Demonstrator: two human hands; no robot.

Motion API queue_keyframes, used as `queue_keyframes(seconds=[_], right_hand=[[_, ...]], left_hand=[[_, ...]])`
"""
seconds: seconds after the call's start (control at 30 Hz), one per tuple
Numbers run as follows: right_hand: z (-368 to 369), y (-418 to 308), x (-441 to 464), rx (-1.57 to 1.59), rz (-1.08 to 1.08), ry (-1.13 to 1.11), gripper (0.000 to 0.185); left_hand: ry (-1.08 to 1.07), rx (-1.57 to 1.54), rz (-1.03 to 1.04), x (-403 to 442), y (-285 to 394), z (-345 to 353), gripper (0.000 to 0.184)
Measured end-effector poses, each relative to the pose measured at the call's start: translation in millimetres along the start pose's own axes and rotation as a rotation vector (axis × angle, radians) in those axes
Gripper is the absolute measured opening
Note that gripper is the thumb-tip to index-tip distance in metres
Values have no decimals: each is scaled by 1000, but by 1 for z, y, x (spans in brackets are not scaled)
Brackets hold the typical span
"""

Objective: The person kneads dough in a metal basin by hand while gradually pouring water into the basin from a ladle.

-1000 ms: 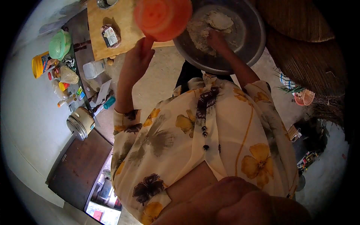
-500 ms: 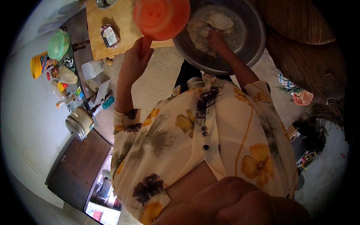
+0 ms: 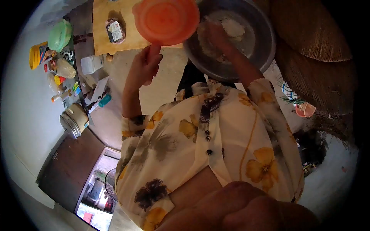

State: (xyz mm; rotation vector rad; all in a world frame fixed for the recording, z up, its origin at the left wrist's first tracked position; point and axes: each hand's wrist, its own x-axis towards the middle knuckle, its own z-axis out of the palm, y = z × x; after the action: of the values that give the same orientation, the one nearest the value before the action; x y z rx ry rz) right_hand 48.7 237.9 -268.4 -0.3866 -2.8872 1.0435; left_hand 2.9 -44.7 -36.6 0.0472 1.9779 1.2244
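My left hand (image 3: 144,67) is closed round the handle of an orange plastic ladle (image 3: 167,21), held up beside the rim of a wide metal basin (image 3: 254,50). Inside the basin lie a pale round lump of dough (image 3: 232,28) and crumbly, floury dough (image 3: 206,40). My right hand (image 3: 216,34) is down in the basin over the crumbly part, left of the round lump. Its fingers are smeared by motion, so their shape cannot be told.
A wooden board (image 3: 131,42) at the top left bears a labelled package (image 3: 115,31). Farther left are a green basket (image 3: 59,34), a clear container (image 3: 91,64) and a lidded pot (image 3: 74,120). Brown woven mats (image 3: 316,73) lie at the right.
My right hand has moved up and left within the basin. The ladle has turned more face-on and sits slightly lower, with my left hand lower too. The whole view has shifted a little.
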Motion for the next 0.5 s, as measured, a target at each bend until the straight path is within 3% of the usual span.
queue_keyframes(seconds=[0.13,0.17,0.23,0.3,0.33,0.43,0.5], right_hand=[[-5,-17,-24,-215,-240,-193,38],[7,-1,-35,214,-37,-247,35],[10,27,-45,628,176,-301,32],[5,43,-38,-106,-218,-209,29],[3,43,-38,-113,-225,-213,29],[-25,15,-51,-207,-448,-81,51],[-60,-30,-72,-313,-387,-221,49]], left_hand=[[16,-64,-7,-11,-7,2,42],[16,-46,-19,-15,-11,3,41],[17,-92,-6,-18,-20,3,42],[21,-130,20,-21,-24,3,44],[25,-135,10,-24,-25,3,42],[48,-174,0,-32,-32,3,41],[59,-211,5,-33,-39,4,43]])
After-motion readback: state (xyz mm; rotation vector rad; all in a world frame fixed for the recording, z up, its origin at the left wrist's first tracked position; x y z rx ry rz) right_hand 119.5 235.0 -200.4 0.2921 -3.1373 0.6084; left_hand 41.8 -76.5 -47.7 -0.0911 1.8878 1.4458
